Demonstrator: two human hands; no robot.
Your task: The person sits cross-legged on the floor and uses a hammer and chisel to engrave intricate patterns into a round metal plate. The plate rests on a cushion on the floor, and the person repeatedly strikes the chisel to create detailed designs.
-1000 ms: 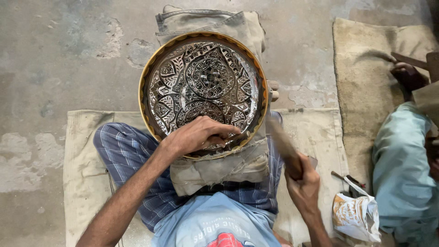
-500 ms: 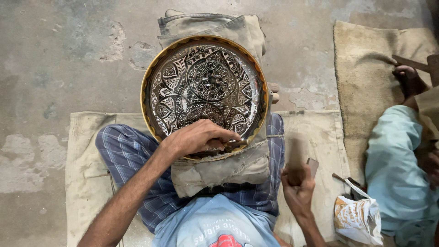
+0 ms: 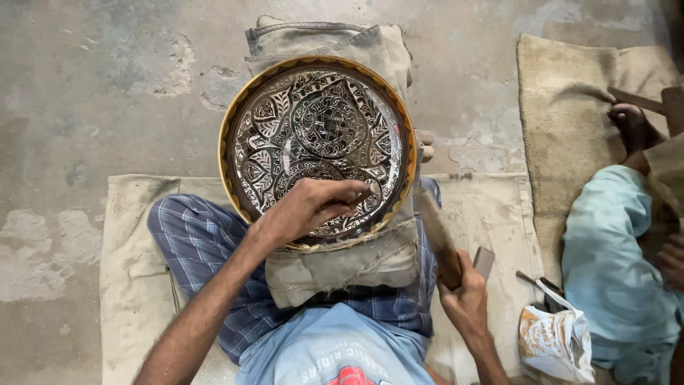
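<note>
On a cloth pad [image 3: 342,260] across the seated person's lap rests a round engraved metal plate [image 3: 317,146], its brass rim facing up. Left hand [image 3: 310,207] lies on the plate's lower edge, fingers pinched around a small tool that is largely hidden. Right hand [image 3: 467,299] grips a wooden mallet [image 3: 436,235] just right of the plate.
</note>
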